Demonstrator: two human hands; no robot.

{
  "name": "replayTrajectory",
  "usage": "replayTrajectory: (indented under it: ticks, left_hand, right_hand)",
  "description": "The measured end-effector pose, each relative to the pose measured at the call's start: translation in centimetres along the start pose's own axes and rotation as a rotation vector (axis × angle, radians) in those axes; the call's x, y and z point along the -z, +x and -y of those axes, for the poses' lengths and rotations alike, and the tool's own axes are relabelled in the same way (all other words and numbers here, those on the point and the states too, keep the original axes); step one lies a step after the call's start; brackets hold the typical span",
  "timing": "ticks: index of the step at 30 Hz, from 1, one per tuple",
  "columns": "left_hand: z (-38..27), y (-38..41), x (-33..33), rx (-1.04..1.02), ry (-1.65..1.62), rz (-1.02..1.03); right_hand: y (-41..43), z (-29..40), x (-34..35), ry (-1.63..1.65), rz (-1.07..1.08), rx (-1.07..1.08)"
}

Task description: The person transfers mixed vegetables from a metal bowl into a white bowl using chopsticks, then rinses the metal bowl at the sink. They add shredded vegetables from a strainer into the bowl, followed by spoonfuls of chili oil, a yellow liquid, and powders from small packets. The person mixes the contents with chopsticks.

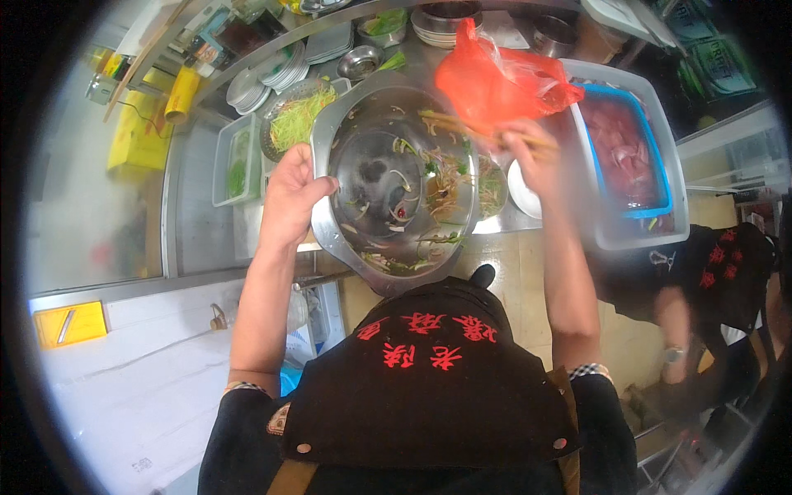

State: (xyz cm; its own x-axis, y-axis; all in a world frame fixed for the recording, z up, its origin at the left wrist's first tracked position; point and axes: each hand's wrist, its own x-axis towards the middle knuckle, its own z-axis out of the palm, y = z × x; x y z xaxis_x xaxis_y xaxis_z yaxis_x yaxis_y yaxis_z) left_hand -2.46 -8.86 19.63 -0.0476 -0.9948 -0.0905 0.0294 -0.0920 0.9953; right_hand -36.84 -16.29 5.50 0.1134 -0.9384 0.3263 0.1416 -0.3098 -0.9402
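Note:
My left hand [298,195] grips the left rim of a large steel basin [377,185], thumb over the edge. The basin is tilted to the right, and shredded vegetables with green leaves [444,185] lie mostly along its right side. In my right hand [529,151], blurred, is a pair of wooden chopsticks [445,117], their tips over the basin's upper right part. Beyond the basin's right rim sits a container of similar shredded vegetables [492,185], partly hidden. A white plate [525,192] shows beside my right wrist. Past that hand lies a red plastic bag [489,80].
At right stands a large translucent tub [679,185] with a blue-rimmed basket [663,161] of pinkish food. A colander of green shreds [300,117], a lidded box [238,161] and stacked plates [247,90] are at left. A co-worker [718,278] stands close at right.

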Motion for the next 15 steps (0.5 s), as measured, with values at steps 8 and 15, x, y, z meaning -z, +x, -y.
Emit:
replayTrajectory:
  ticks: [8, 15]
  left_hand:
    - [-0.7, 0.4, 0.5, -0.01, 0.061, 0.036]
    - [-0.7, 0.9, 0.5, -0.007, 0.032, 0.051]
  right_hand:
    - [0.9, -1.1, 3.6, -0.167, 0.166, -0.362]
    - [0.7, -1.3, 2.4, -0.274, 0.268, -0.275]
